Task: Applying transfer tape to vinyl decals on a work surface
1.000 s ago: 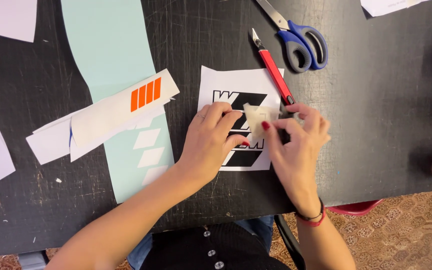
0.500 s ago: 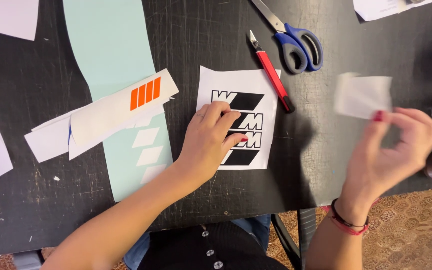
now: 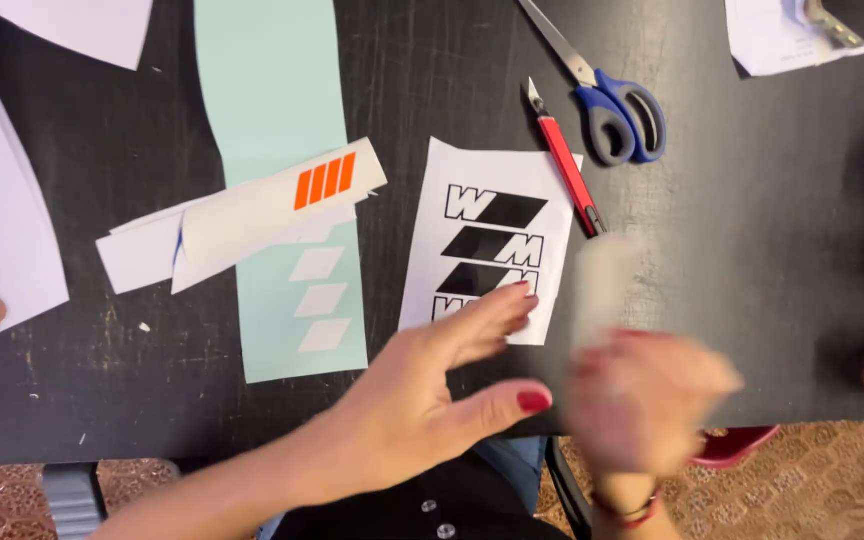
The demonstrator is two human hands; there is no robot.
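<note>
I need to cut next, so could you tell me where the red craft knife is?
The red craft knife lies on the black table, between the white decal sheet and the blue scissors.

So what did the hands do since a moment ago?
The right hand lifted a pale translucent piece off the white sticker sheet, swung it out right, and has now brought it back, blurred. The left hand stayed on the sheet. Scissors and red knife stayed put.

A white decal sheet with black slanted bars lies beside a mint strip bearing white parallelograms.
</note>
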